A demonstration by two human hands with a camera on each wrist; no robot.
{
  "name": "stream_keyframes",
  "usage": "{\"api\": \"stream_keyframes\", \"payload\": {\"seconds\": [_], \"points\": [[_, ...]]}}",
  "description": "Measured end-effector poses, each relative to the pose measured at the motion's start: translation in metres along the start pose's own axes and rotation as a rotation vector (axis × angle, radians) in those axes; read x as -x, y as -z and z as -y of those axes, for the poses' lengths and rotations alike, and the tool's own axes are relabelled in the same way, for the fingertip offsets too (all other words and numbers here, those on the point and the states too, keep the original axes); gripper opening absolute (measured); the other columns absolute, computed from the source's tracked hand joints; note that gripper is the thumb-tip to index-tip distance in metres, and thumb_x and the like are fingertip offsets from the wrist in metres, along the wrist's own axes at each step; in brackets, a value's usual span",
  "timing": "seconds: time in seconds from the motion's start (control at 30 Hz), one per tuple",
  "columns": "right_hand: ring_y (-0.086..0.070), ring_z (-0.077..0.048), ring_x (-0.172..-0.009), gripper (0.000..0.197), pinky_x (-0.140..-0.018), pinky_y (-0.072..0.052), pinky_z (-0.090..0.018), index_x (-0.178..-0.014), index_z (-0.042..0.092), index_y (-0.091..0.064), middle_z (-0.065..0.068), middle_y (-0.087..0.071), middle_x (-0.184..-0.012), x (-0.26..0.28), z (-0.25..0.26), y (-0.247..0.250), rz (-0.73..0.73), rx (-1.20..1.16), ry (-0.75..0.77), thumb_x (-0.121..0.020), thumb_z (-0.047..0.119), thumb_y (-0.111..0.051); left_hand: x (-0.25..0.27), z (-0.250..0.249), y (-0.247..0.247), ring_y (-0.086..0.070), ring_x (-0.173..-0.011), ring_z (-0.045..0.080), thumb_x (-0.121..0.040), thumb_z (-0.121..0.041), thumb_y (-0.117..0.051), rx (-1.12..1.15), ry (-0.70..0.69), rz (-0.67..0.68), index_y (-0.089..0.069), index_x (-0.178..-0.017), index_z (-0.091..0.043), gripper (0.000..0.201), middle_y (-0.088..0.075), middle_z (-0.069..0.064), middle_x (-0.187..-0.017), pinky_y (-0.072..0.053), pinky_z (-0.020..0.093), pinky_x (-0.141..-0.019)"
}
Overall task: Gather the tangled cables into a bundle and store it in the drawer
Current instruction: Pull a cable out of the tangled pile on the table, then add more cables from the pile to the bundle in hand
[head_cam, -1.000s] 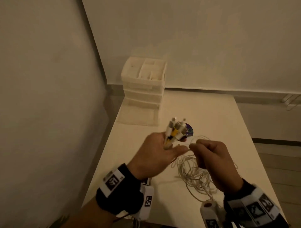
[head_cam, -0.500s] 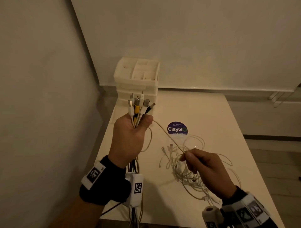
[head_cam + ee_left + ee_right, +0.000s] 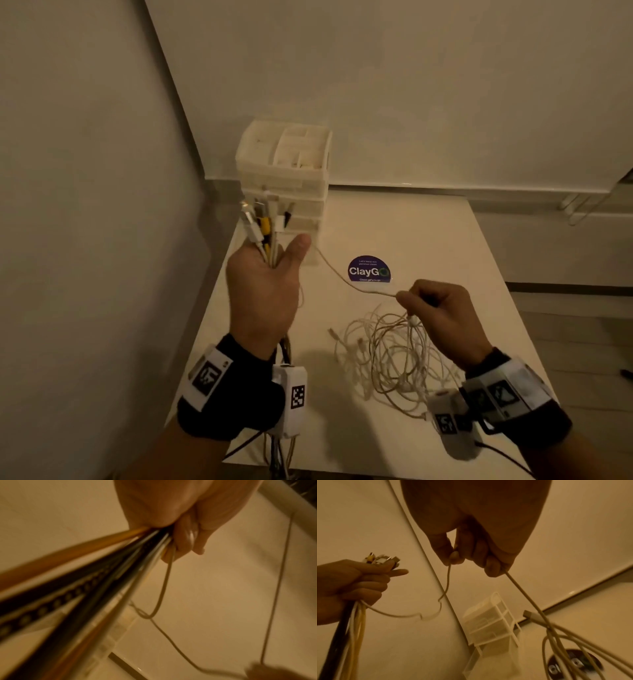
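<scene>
Your left hand (image 3: 263, 291) is closed around a bundle of cables (image 3: 265, 226), plug ends fanned out above the fist and the cords trailing down past your wrist (black, white and yellow among them). Your right hand (image 3: 442, 315) pinches a single pale cable (image 3: 337, 272) between thumb and forefinger; it runs up across the gap to your left fist. Below your right hand, the remaining tangle of white cables (image 3: 387, 363) lies on the table (image 3: 428, 233), one strand lifted from it. The white drawer unit (image 3: 286, 178) stands at the table's far left corner, beside a round purple sticker (image 3: 369, 270).
</scene>
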State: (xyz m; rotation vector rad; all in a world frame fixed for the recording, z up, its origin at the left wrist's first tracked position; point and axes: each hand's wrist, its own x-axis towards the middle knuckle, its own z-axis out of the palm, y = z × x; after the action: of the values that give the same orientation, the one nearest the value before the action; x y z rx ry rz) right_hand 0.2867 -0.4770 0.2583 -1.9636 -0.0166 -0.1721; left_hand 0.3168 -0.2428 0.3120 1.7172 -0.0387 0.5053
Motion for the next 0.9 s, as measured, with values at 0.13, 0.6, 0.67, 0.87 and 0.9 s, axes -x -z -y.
{"api": "stream_keyframes", "payload": {"seconds": [0.13,0.6,0.67,0.87,0.9], "points": [[-0.039,-0.011,-0.053,0.034,-0.055,-0.035,-0.021,-0.055,0.005,-0.057,-0.002,-0.047,-0.052,-0.024,0.034,0.009,0.194,-0.054,0.050,-0.086,0.013,-0.067,0.021,-0.015,-0.038,-0.047,-0.045,-0.006,-0.085,-0.019,-0.072,-0.006,-0.002,0.337,-0.070,-0.081,-0.008,0.011,-0.050,-0.012,-0.046,-0.039,0.012,-0.050],[-0.036,-0.017,-0.053,0.036,-0.056,-0.032,-0.035,-0.068,0.013,-0.062,-0.001,-0.041,-0.057,-0.012,-0.037,0.009,0.123,-0.177,-0.037,-0.090,0.040,-0.052,-0.026,-0.015,-0.045,-0.041,-0.038,0.005,-0.089,-0.035,-0.064,0.143,0.060,0.021,-0.063,-0.068,-0.021,0.025,-0.047,-0.012,-0.042,-0.035,0.028,-0.050],[-0.038,-0.018,-0.054,0.038,-0.057,-0.033,-0.036,-0.065,0.015,-0.061,-0.001,-0.042,-0.056,-0.010,-0.049,0.007,0.088,-0.153,-0.064,-0.086,0.046,-0.054,-0.030,-0.018,-0.034,-0.036,-0.034,0.007,-0.089,-0.034,-0.062,0.226,0.060,-0.023,-0.060,-0.069,-0.020,0.025,-0.044,-0.012,-0.043,-0.033,0.022,-0.043],[-0.036,-0.013,-0.052,0.044,-0.055,-0.033,-0.031,-0.054,0.012,-0.052,0.002,-0.041,-0.052,-0.009,-0.058,-0.002,0.030,-0.195,-0.077,-0.087,0.036,-0.066,-0.030,-0.008,-0.027,-0.029,-0.032,0.010,-0.091,-0.036,-0.061,0.260,0.080,-0.098,-0.061,-0.085,-0.010,0.027,-0.045,-0.004,-0.052,-0.030,0.020,-0.040],[-0.034,-0.014,-0.052,0.045,-0.055,-0.032,-0.031,-0.053,0.007,-0.047,0.000,-0.038,-0.052,-0.010,-0.055,0.000,0.009,-0.221,-0.076,-0.089,0.026,-0.067,-0.029,-0.006,-0.027,-0.030,-0.033,0.011,-0.089,-0.042,-0.062,0.227,0.073,-0.120,-0.065,-0.084,-0.018,0.024,-0.043,-0.004,-0.050,-0.032,0.022,-0.042]]}}
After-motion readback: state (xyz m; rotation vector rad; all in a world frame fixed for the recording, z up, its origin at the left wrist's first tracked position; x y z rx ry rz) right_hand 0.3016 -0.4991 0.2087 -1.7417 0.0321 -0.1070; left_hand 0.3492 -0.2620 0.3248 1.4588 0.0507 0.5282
